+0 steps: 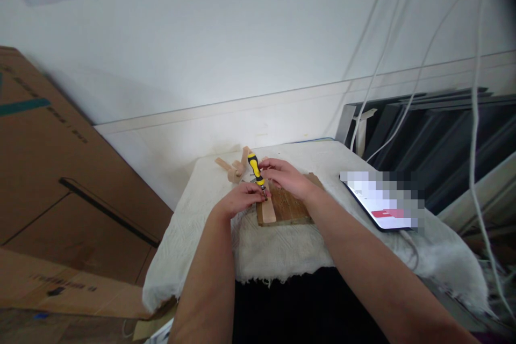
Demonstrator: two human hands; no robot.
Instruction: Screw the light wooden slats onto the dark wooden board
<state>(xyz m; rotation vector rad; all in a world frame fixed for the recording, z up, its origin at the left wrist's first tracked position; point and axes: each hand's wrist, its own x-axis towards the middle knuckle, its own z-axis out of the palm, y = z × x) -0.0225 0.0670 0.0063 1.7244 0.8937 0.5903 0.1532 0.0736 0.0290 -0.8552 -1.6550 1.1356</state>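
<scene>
A yellow-and-black screwdriver (253, 164) stands tilted, tip down, on a pale tan strip (269, 213). The strip lies along the left side of a brown wooden board (296, 207). My right hand (284, 177) is at the screwdriver handle, its thumb and fingers bent around the right side of the grip. Low by the metal shaft, my left hand (243, 199) has its fingertips pinched together at the tip and the strip. Whatever sits between those left fingertips is too small to make out. Behind the screwdriver lies a curled bundle of tan strips (236, 172).
A white cloth (286, 247) covers the small table. At the right lies a phone (382, 204) with a lit screen and a cable. A large cardboard box (80, 199) stands on the left. White cables (475, 118) hang before dark panels (435, 129); a wall rises behind.
</scene>
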